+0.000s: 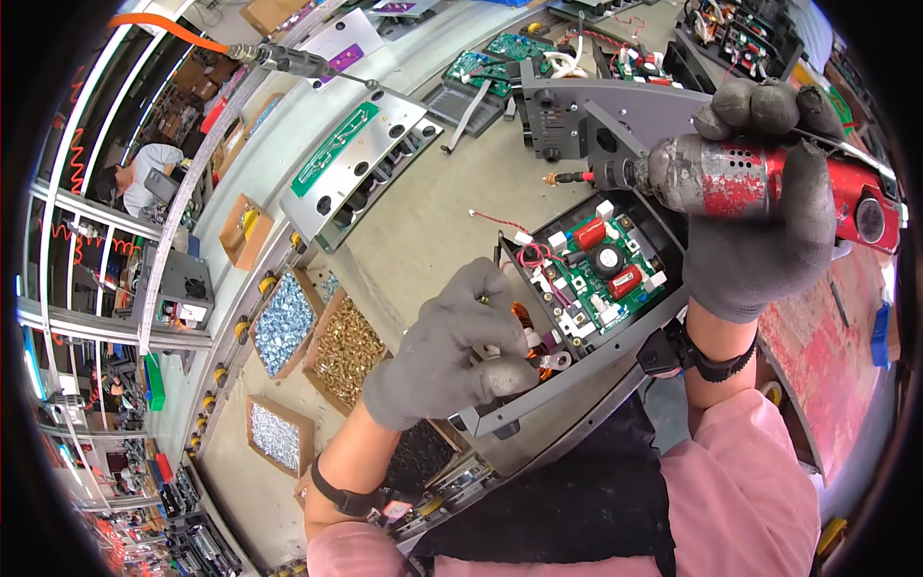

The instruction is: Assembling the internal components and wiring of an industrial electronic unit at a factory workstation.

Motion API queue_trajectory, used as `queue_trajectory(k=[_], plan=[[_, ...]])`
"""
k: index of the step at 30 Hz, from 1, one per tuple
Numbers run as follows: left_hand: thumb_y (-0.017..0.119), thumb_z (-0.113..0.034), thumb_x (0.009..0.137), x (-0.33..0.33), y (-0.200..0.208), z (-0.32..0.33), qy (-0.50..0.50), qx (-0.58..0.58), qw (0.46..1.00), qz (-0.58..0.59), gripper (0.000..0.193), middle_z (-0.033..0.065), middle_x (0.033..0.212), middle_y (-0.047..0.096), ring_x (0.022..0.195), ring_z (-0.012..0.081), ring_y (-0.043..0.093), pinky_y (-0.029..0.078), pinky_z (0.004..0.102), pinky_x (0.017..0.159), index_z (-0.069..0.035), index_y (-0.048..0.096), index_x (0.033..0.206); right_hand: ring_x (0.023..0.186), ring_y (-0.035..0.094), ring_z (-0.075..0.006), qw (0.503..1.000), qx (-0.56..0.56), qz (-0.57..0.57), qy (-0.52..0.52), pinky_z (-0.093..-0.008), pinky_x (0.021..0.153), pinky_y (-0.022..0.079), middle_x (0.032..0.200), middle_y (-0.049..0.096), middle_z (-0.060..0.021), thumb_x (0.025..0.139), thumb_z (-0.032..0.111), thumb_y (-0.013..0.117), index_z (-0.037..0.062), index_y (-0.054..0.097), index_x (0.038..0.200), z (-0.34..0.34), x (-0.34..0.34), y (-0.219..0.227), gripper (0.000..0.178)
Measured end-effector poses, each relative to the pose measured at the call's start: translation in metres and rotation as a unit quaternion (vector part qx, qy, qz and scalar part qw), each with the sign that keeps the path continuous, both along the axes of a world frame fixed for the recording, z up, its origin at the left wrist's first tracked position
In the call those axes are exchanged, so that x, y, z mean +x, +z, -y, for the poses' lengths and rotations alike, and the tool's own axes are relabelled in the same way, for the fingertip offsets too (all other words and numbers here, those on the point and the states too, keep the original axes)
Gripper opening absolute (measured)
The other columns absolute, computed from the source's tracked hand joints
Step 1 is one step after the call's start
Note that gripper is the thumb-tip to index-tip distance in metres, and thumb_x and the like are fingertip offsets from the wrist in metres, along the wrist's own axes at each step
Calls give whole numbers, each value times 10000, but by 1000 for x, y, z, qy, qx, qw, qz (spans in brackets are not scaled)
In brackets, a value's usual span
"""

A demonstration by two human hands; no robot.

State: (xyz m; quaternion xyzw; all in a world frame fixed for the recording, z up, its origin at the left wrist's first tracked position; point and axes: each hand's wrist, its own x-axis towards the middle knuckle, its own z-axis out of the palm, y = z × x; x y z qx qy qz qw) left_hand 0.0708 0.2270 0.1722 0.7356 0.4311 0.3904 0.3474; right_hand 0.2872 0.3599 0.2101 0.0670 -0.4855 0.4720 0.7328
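My right hand (pixel 769 221), in a grey work glove, is wrapped round a worn red cordless screwdriver (pixel 735 178). Its bit points left, above a black metal chassis (pixel 586 385). Inside the chassis lies a green circuit board (pixel 615 274) with red and black components and white connectors. My left hand (pixel 461 337), gloved too, is curled at the chassis's near left corner. A small brass-coloured piece (pixel 484 300) shows among its fingers, too small to name. Just beyond the fingertips is a ring cable lug (pixel 556 361), close to a copper coil (pixel 522 315).
Cartons of blue-silver (pixel 282 325), brass (pixel 348 351) and silver (pixel 279 435) small hardware sit to the left. Behind stands a metal panel assembly (pixel 351 163), with a hanging screwdriver (pixel 298 62) above it. A grey housing panel (pixel 625 106) rises behind the chassis. A person (pixel 149 178) is far left.
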Motion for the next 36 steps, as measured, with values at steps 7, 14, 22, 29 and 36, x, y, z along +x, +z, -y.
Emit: queue_trajectory(k=[7, 14, 22, 29, 36], plan=[[785, -222, 633, 11, -1, -7, -30, 74, 996, -34, 238, 62, 760, 446, 733, 229, 471, 401, 345, 668, -62, 612, 661, 974, 495, -268, 996, -19, -8, 90, -407, 851, 429, 1064, 560, -104, 889, 219, 523, 47, 491, 1236, 0, 6, -3, 388], [748, -112, 585, 21, 7, -5, 33, 106, 981, -158, 175, 41, 755, 445, 696, 215, 485, 372, 353, 606, -95, 579, 628, 956, 516, -272, 997, 7, -7, 76, -416, 834, 446, 1052, 568, -103, 883, 215, 520, 48, 498, 1214, 0, -2, -8, 372], [789, -170, 584, 43, 19, 10, 198, 126, 912, -337, 216, 53, 701, 514, 660, 240, 505, 392, 352, 579, -113, 650, 739, 930, 558, -286, 999, -27, 25, -3, -429, 784, 487, 1039, 576, -108, 872, 214, 526, 60, 502, 1180, -3, -1, -12, 345], [734, -195, 633, 46, 15, 7, 146, 160, 909, -356, 187, 30, 685, 478, 599, 219, 499, 396, 346, 544, -137, 597, 745, 958, 552, -303, 996, -38, 1, 81, -459, 744, 516, 1079, 575, -104, 895, 222, 510, 84, 491, 1209, 4, 1, -15, 344], [695, -203, 661, 51, 16, 6, 143, 118, 902, -389, 160, 25, 715, 477, 592, 204, 523, 435, 336, 543, -127, 562, 709, 1000, 532, -303, 989, -26, 9, 144, -472, 729, 518, 1137, 550, -98, 907, 227, 500, 109, 490, 1229, 3, 3, -12, 344]])
